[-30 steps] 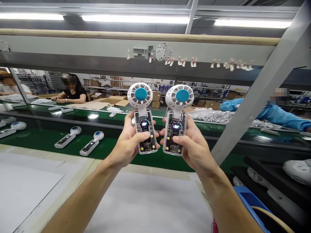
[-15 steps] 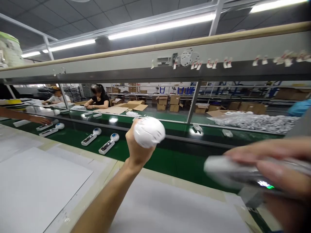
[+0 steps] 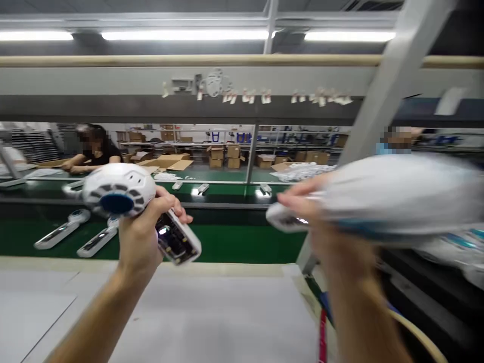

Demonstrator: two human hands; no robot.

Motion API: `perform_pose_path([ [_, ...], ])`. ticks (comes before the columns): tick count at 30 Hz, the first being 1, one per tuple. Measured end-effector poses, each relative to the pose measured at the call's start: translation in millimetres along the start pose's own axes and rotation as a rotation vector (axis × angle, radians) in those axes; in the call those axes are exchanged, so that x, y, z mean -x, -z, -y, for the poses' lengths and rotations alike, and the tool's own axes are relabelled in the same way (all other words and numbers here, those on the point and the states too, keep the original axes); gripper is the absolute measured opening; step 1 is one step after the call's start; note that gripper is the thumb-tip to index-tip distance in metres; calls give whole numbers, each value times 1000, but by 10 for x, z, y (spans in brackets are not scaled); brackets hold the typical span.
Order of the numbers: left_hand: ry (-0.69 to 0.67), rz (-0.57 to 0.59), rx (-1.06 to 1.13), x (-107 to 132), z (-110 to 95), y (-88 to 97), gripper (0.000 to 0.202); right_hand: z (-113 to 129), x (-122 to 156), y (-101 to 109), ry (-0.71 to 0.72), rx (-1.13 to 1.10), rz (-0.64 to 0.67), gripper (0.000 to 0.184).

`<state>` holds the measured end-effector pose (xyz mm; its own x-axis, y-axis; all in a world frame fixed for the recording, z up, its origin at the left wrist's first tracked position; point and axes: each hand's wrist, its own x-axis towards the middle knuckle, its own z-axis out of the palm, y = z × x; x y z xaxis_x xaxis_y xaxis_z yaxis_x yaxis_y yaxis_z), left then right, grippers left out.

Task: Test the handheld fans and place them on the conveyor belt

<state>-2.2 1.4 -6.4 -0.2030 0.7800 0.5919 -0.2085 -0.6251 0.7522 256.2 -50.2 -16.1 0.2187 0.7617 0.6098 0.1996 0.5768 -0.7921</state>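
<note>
My left hand [image 3: 139,237] is closed round the neck of a white handheld device with a round head [image 3: 119,176]. A dark blue disc ringed by grey slots faces me on that head. Its handle is uncovered, showing a dark inside with a small lit spot. My right hand [image 3: 325,222] grips a second white handheld device [image 3: 397,196], whose big rounded end is smeared by motion. Small lights glow on its narrow end, near my fingertips. Both devices are held up above the worktop, apart from each other.
Similar devices [image 3: 96,242] lie on the green conveyor belt [image 3: 234,242]. White sheets [image 3: 227,312] cover the worktop. A slanted metal post [image 3: 393,85] rises on the right, near more white parts [image 3: 454,247]. Across the belt sits a person in black [image 3: 100,146].
The view has swung right. My left hand has turned its device so the blue disc and uncovered handle show. My right hand has swung its device up and inward from the lower right.
</note>
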Motion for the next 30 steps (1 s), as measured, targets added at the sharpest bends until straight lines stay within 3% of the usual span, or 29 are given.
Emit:
perform_pose_path([
  [2,127,68,-148,-82,373,-6,23,-191,-278,-191,-27,75,-16,36],
  [5,314,209,-441,-186,990,-6,41,-604,-529,-400,-202,199,63,23],
  [8,443,270,-559,-226,1481,43,32,-1014,-552,-468,-326,358,127,26],
  [12,461,226,-800,-234,1892,222,49,-1391,-444,-463,-456,585,225,29],
  [15,456,192,-1045,-256,2116,397,66,-1529,-384,-481,-559,778,322,30],
  [18,439,223,-1246,-278,2258,547,66,-1522,-370,-517,-624,936,445,26],
  [21,390,246,-1369,-257,2257,622,68,-1366,-414,-527,-625,995,567,27],
  [24,105,258,-1485,-124,2155,581,66,-1142,-506,-494,-582,1000,651,31],
  [27,-194,465,-1428,145,2071,447,51,-977,-581,-450,-520,1008,665,32],
  [30,-239,640,-1338,428,2046,321,42,-937,-533,-413,-498,1036,684,32],
])
